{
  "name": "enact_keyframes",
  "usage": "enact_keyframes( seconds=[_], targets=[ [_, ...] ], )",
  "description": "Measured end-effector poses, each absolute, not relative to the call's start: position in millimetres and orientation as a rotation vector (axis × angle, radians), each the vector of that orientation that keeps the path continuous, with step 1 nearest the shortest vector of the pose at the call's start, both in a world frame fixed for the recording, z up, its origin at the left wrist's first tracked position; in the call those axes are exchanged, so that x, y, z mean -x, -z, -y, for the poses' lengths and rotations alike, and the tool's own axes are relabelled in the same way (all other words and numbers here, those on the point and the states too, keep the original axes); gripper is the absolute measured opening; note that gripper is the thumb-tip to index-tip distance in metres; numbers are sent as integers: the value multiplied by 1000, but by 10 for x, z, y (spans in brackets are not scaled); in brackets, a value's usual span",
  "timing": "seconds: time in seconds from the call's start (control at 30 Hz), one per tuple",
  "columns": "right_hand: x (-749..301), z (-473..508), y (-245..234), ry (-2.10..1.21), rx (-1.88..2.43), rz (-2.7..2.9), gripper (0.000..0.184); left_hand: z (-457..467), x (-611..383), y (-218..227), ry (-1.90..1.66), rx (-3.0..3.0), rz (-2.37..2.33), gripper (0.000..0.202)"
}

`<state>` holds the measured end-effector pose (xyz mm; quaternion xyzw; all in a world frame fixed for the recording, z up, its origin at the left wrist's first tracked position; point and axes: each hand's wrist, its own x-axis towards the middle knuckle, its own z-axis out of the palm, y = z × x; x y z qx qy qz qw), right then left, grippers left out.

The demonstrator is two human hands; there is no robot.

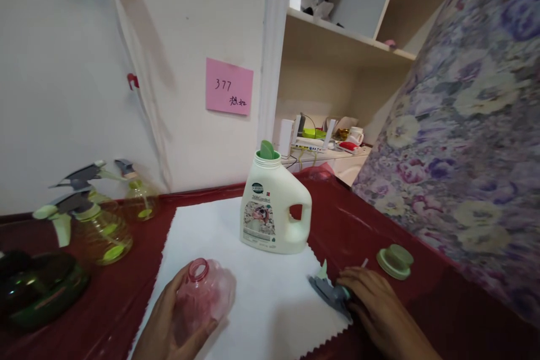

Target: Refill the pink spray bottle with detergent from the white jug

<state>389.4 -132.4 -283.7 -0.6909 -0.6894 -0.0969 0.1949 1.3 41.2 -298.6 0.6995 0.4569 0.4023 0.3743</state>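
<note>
My left hand (169,320) is wrapped round a pink see-through spray bottle (206,298), its neck uncovered and facing up. At the right edge of the white cloth, my right hand (371,292) has its fingers closed on a grey trigger spray head (331,292), which lies tilted at the tabletop. Part of the spray head is hidden under the fingers. Between and beyond the hands stands a pale green detergent jug (274,208) with a handle and a printed label. Its mouth is uncapped, with a green spout showing. A light green cap (395,261) rests on the table to the right.
Several yellow see-through spray bottles (105,236) and a dark green bottle (37,287) are on the left. The white cloth (253,315) lies over a dark red tabletop (350,219). A floral curtain (455,140) hangs at right; shelves (324,50) stand behind.
</note>
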Motion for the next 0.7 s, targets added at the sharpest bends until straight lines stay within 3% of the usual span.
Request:
enact_keyframes(
  seconds=[0.3,0.47,0.7],
  targets=[
    [-3680,838,2094,56,1758,1503,42,-410,-11,2952,-1039,-1835,-1197,76],
    [-3542,161,1965,-350,1446,1210,61,-361,-17,2942,-1048,-1818,-1239,78],
    [-3457,-313,1883,-446,1402,1118,59,-272,-75,3047,-1094,-1820,-1219,80]
  ],
)
